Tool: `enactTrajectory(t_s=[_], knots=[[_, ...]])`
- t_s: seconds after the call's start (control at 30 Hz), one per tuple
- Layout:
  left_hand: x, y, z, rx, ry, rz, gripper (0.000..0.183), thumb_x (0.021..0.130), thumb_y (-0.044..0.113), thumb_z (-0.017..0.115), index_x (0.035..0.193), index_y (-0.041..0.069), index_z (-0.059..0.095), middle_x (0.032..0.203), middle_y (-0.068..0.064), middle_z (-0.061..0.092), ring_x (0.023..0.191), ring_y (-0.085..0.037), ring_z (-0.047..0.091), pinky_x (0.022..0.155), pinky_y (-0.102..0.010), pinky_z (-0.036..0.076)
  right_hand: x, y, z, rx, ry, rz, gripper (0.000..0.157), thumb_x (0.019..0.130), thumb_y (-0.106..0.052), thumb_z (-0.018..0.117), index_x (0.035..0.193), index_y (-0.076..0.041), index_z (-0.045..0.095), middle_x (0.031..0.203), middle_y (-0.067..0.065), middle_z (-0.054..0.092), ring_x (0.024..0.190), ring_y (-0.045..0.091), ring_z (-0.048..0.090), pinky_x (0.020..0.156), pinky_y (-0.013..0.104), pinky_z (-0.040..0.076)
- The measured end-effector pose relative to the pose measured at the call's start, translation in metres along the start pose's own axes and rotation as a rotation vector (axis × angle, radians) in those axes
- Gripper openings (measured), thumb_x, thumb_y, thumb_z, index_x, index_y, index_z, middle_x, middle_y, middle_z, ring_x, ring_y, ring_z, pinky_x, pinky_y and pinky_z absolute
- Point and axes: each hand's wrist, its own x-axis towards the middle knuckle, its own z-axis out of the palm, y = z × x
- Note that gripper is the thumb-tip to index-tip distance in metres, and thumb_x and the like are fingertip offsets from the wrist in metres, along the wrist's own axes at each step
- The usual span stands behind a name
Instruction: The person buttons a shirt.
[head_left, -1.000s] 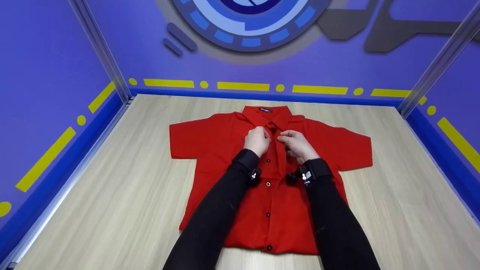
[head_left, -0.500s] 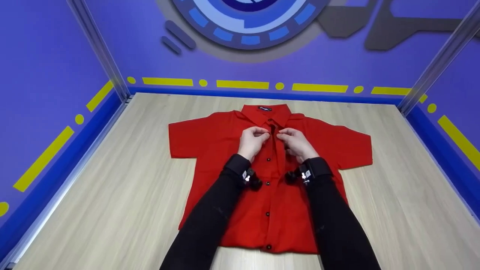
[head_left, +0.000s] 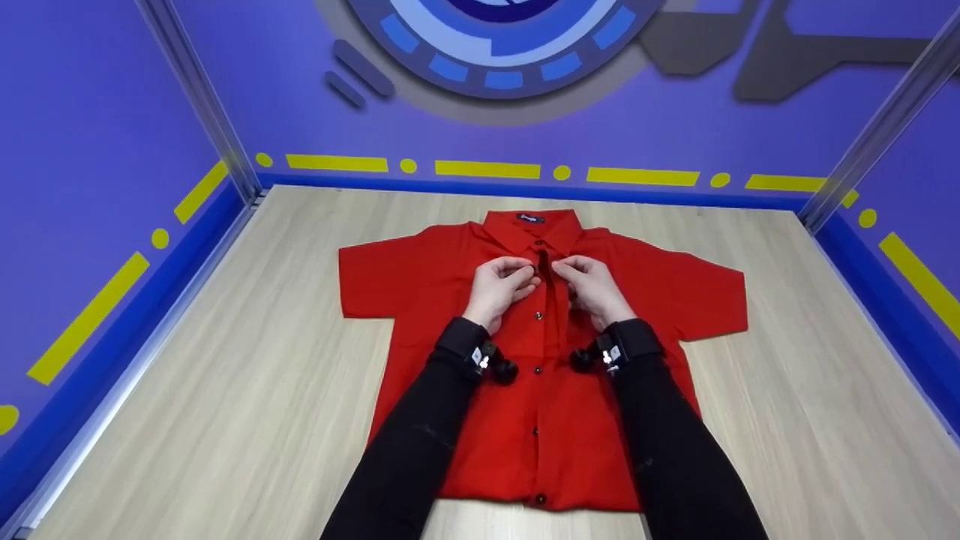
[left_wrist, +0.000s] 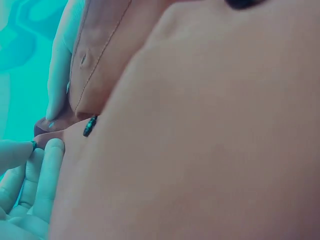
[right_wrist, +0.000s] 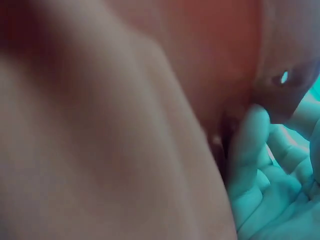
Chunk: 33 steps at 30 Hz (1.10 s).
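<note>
A red short-sleeved shirt (head_left: 435, 292) lies front up on the table, collar away from me. My left hand (head_left: 499, 291) pinches the button-side edge just below the collar, a dark button (left_wrist: 34, 145) at its fingertips. Opposite it, my right hand (head_left: 592, 286) pinches the buttonhole-side edge, and a gap stands between the two edges. In the right wrist view a buttonhole (right_wrist: 284, 77) shows light through it, close to the right fingers (right_wrist: 252, 132). Another buttonhole (left_wrist: 83, 59) and another button (left_wrist: 90, 126) appear in the left wrist view. Lower buttons run down the front.
The pale wooden table (head_left: 225, 360) extends on both sides of the shirt. Blue-purple printed walls (head_left: 480, 142) enclose it at the back and sides, with metal corner posts (head_left: 206, 105). A wrist camera (head_left: 499, 367) sits close over the shirt.
The left hand has shifted slightly left and turned, drawing the button-side edge away, and a button now shows at its fingertips. The right hand has kept its pinch nearly still.
</note>
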Motion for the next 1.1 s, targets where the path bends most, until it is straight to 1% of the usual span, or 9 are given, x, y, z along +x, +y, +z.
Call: enactTrajectory(t_s=[0.1, 0.17, 0.23, 0.33, 0.47, 0.57, 0.8, 0.93, 1.1], knots=[[-0.001, 0.000, 0.000, -0.013, 0.004, 0.017, 0.025, 0.091, 0.005, 0.066, 0.114, -0.004, 0.063, 0.107, -0.022, 0.064, 0.100, -0.033, 0.069, 0.088, -0.038, 0.056, 0.005, 0.003, 0.001, -0.007, 0.032, -0.039, 0.041, 0.096, -0.029, 0.061, 0.122, 0.003, 0.057, 0.074, 0.003, 0.049, 0.061, 0.015, 0.049, 0.055, 0.026, 0.047], [-0.002, -0.001, -0.001, -0.017, 0.010, 0.027, 0.024, 0.091, 0.005, 0.065, 0.113, -0.004, 0.064, 0.106, -0.022, 0.065, 0.099, -0.033, 0.069, 0.088, -0.038, 0.056, 0.010, 0.007, 0.001, -0.022, 0.051, -0.075, 0.041, 0.096, -0.029, 0.061, 0.121, 0.003, 0.058, 0.073, 0.002, 0.047, 0.059, 0.014, 0.045, 0.054, 0.025, 0.043], [-0.002, -0.001, -0.001, -0.019, 0.015, 0.033, 0.024, 0.091, 0.004, 0.065, 0.113, -0.005, 0.064, 0.107, -0.022, 0.065, 0.099, -0.034, 0.069, 0.088, -0.038, 0.056, 0.017, 0.013, 0.001, -0.020, 0.064, -0.111, 0.040, 0.095, -0.031, 0.062, 0.119, 0.001, 0.060, 0.080, 0.004, 0.050, 0.061, 0.013, 0.045, 0.055, 0.023, 0.040], [-0.002, -0.001, -0.001, -0.020, 0.017, 0.036, 0.026, 0.091, 0.004, 0.065, 0.115, -0.006, 0.064, 0.107, -0.023, 0.065, 0.101, -0.036, 0.068, 0.088, -0.038, 0.056, 0.023, 0.020, 0.001, 0.001, 0.060, -0.141, 0.039, 0.093, -0.032, 0.065, 0.119, -0.003, 0.061, 0.093, 0.004, 0.056, 0.069, 0.013, 0.052, 0.059, 0.022, 0.044], [-0.001, -0.001, 0.000, -0.029, 0.011, 0.035, 0.027, 0.091, 0.004, 0.066, 0.116, -0.007, 0.065, 0.110, -0.023, 0.065, 0.102, -0.036, 0.068, 0.088, -0.037, 0.056, 0.025, 0.024, 0.002, 0.015, 0.038, -0.138, 0.036, 0.092, -0.027, 0.068, 0.121, -0.006, 0.060, 0.103, 0.004, 0.060, 0.084, 0.015, 0.060, 0.067, 0.022, 0.051], [0.000, -0.002, 0.000, -0.028, 0.001, 0.037, 0.026, 0.090, 0.005, 0.066, 0.114, -0.005, 0.066, 0.111, -0.023, 0.065, 0.101, -0.034, 0.069, 0.087, -0.037, 0.056, 0.025, 0.026, 0.002, 0.032, 0.031, -0.135, 0.033, 0.091, -0.022, 0.068, 0.119, -0.007, 0.061, 0.106, 0.005, 0.060, 0.088, 0.016, 0.061, 0.070, 0.024, 0.053], [-0.001, -0.002, 0.000, 0.010, -0.032, 0.045, 0.023, 0.091, 0.009, 0.067, 0.111, 0.001, 0.069, 0.108, -0.019, 0.067, 0.097, -0.031, 0.069, 0.087, -0.037, 0.056, 0.024, 0.026, 0.001, 0.091, -0.004, -0.106, 0.032, 0.091, -0.022, 0.069, 0.118, -0.007, 0.062, 0.115, 0.007, 0.059, 0.094, 0.018, 0.063, 0.078, 0.028, 0.056], [-0.002, -0.001, -0.001, 0.016, -0.032, 0.038, 0.024, 0.091, 0.009, 0.067, 0.113, 0.001, 0.069, 0.109, -0.020, 0.067, 0.097, -0.030, 0.069, 0.087, -0.037, 0.056, 0.023, 0.026, -0.001, 0.137, -0.013, -0.099, 0.035, 0.090, -0.023, 0.070, 0.120, -0.006, 0.062, 0.114, 0.005, 0.059, 0.095, 0.016, 0.062, 0.078, 0.026, 0.054], [-0.003, -0.001, 0.000, 0.029, -0.026, 0.027, 0.024, 0.091, 0.009, 0.066, 0.113, 0.001, 0.069, 0.108, -0.019, 0.067, 0.093, -0.027, 0.070, 0.086, -0.037, 0.057, 0.023, 0.027, -0.003, 0.169, -0.038, -0.122, 0.039, 0.089, -0.024, 0.071, 0.122, -0.005, 0.062, 0.114, 0.005, 0.060, 0.097, 0.016, 0.062, 0.080, 0.026, 0.055]])
